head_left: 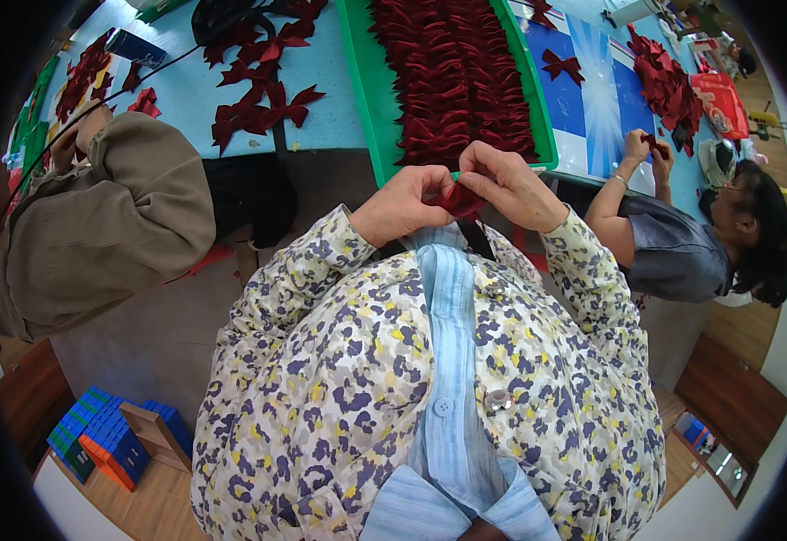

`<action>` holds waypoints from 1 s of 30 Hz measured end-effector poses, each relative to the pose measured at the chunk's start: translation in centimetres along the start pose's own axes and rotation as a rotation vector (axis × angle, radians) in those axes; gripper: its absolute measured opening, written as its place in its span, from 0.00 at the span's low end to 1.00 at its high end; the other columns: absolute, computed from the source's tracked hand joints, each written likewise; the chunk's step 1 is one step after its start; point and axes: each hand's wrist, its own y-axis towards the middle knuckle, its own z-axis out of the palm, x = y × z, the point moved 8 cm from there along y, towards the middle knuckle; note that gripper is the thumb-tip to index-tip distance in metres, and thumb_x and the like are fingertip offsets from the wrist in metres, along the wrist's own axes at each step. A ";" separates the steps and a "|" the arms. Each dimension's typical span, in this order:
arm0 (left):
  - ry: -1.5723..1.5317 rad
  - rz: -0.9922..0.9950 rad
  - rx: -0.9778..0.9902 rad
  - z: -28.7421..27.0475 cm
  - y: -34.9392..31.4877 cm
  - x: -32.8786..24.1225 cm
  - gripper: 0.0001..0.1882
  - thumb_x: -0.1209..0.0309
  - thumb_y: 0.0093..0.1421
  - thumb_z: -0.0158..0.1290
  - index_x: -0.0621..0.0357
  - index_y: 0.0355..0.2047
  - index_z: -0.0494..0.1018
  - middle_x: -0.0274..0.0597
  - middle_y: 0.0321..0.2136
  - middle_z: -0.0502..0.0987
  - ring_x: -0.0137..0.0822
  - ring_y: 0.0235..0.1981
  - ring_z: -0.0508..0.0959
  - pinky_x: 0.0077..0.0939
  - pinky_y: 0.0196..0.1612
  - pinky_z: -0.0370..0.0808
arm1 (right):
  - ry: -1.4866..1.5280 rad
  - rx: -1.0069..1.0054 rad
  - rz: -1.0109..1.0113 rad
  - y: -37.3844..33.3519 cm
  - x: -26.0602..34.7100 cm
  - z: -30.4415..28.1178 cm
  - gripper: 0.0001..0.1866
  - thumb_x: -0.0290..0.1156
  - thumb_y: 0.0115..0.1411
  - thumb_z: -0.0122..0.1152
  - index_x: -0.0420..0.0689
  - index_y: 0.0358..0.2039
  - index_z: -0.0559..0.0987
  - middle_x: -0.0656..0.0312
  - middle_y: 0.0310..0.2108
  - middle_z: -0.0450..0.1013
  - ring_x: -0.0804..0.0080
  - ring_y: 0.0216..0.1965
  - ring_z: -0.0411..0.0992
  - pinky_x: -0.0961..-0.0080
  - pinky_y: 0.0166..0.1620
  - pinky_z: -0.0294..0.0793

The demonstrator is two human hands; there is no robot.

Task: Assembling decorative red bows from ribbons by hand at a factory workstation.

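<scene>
Close in front of my chest, at the near edge of the tray, both hands pinch one dark red fabric bow (459, 202). My left hand (409, 205) has thumb and forefinger closed on its left side. The fingers of my right hand (511, 185) are closed on its upper right part. Much of the bow is hidden by my fingers, so its exact shape cannot be made out. Just beyond my hands lies a green tray (372, 117), with rows of dark red bows (452, 81) packed tightly in it.
Loose red bows (263, 99) lie on the light blue table (177, 104) left of the tray, near a dark blue can (135, 48). A red pile (664, 86) is at right. Co-workers sit on both sides: a brown sleeve (132, 198) left, a co-worker's hand (637, 146) right.
</scene>
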 end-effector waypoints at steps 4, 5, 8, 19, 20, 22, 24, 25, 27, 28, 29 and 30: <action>0.038 0.040 0.022 0.4 0.2 -1.3 0.08 0.77 0.50 0.55 0.56 0.29 0.66 0.29 0.27 0.72 0.18 0.27 0.70 0.12 0.31 0.67 | 0.083 -0.092 -0.046 -0.4 -1.1 -0.4 0.06 0.27 0.59 0.53 0.38 0.34 0.69 0.61 0.24 0.68 0.79 0.26 0.65 0.80 0.31 0.67; -0.055 -0.073 0.022 0.4 0.0 -1.4 0.07 0.74 0.53 0.54 0.56 0.30 0.66 0.28 0.25 0.72 0.16 0.21 0.67 0.10 0.25 0.63 | 0.071 -0.102 -0.047 -0.5 -1.1 -0.5 0.06 0.27 0.59 0.53 0.38 0.34 0.69 0.62 0.24 0.68 0.80 0.27 0.65 0.82 0.31 0.66; -0.075 -0.141 -0.005 0.5 0.2 -0.9 0.06 0.68 0.59 0.51 0.56 0.31 0.67 0.28 0.22 0.71 0.14 0.14 0.60 0.08 0.16 0.55 | 0.157 -0.162 -0.067 -0.5 -1.1 -1.1 0.06 0.27 0.60 0.52 0.38 0.34 0.69 0.65 0.25 0.67 0.83 0.28 0.64 0.84 0.31 0.66; -0.061 -0.133 -0.071 0.3 0.3 -1.2 0.08 0.66 0.61 0.48 0.56 0.34 0.69 0.34 0.25 0.76 0.13 0.12 0.59 0.07 0.13 0.53 | 0.408 -0.123 0.104 -0.8 -3.4 -1.1 0.15 0.37 0.59 0.56 0.36 0.29 0.77 0.68 0.25 0.73 0.86 0.26 0.67 0.84 0.28 0.67; -0.026 -0.127 -0.056 0.4 0.4 -1.3 0.07 0.66 0.61 0.48 0.56 0.34 0.69 0.35 0.25 0.76 0.13 0.12 0.59 0.07 0.13 0.54 | 0.380 -0.142 0.105 -0.6 -3.6 -1.3 0.14 0.36 0.59 0.56 0.36 0.29 0.77 0.69 0.24 0.72 0.86 0.26 0.66 0.85 0.28 0.66; 0.013 -0.123 -0.040 0.3 0.5 -1.6 0.07 0.66 0.61 0.48 0.56 0.34 0.69 0.36 0.26 0.76 0.13 0.12 0.60 0.07 0.13 0.54 | 0.357 -0.164 0.103 -0.2 -3.6 -1.3 0.14 0.36 0.59 0.56 0.36 0.28 0.76 0.70 0.23 0.71 0.87 0.25 0.66 0.86 0.28 0.66; -0.077 -0.177 -0.014 0.2 0.3 -1.4 0.06 0.67 0.60 0.48 0.56 0.34 0.68 0.38 0.26 0.77 0.15 0.12 0.61 0.08 0.12 0.54 | 0.403 -0.163 0.127 -0.1 -3.6 -0.7 0.14 0.37 0.61 0.53 0.37 0.28 0.76 0.69 0.23 0.70 0.86 0.25 0.65 0.86 0.29 0.65; -0.074 -0.180 -0.013 0.2 0.3 -1.3 0.06 0.67 0.60 0.48 0.56 0.34 0.68 0.38 0.26 0.77 0.15 0.12 0.61 0.08 0.12 0.54 | 0.407 -0.166 0.125 0.2 -3.5 -0.4 0.14 0.37 0.61 0.53 0.37 0.28 0.76 0.69 0.23 0.70 0.86 0.25 0.65 0.86 0.29 0.65; -0.187 -0.174 -0.045 -0.3 0.4 -1.2 0.09 0.66 0.61 0.47 0.58 0.36 0.68 0.38 0.28 0.76 0.15 0.11 0.59 0.08 0.14 0.54 | 0.610 -0.301 0.090 0.7 -3.6 -1.2 0.15 0.38 0.63 0.49 0.39 0.30 0.75 0.69 0.23 0.69 0.85 0.25 0.65 0.85 0.31 0.66; -0.181 -0.174 -0.042 -0.3 0.3 -1.2 0.09 0.66 0.61 0.47 0.58 0.36 0.68 0.38 0.28 0.76 0.15 0.11 0.59 0.08 0.14 0.54 | 0.592 -0.306 0.136 0.7 -5.2 -1.6 0.15 0.39 0.64 0.47 0.40 0.34 0.74 0.67 0.27 0.70 0.83 0.28 0.66 0.83 0.34 0.67; -0.222 -0.167 -0.067 -0.6 0.2 -1.1 0.09 0.65 0.61 0.47 0.57 0.36 0.68 0.37 0.28 0.76 0.16 0.11 0.58 0.09 0.14 0.54 | 0.590 -0.306 0.132 0.5 -5.1 -1.8 0.15 0.39 0.64 0.47 0.40 0.34 0.74 0.67 0.27 0.70 0.83 0.28 0.66 0.83 0.34 0.67; -0.263 -0.160 -0.091 -0.8 0.1 -1.1 0.10 0.64 0.61 0.47 0.57 0.36 0.68 0.37 0.28 0.76 0.17 0.11 0.58 0.10 0.14 0.54 | 0.604 -0.321 0.104 0.2 -4.6 -2.1 0.15 0.39 0.64 0.48 0.40 0.36 0.74 0.67 0.28 0.71 0.82 0.29 0.67 0.82 0.36 0.68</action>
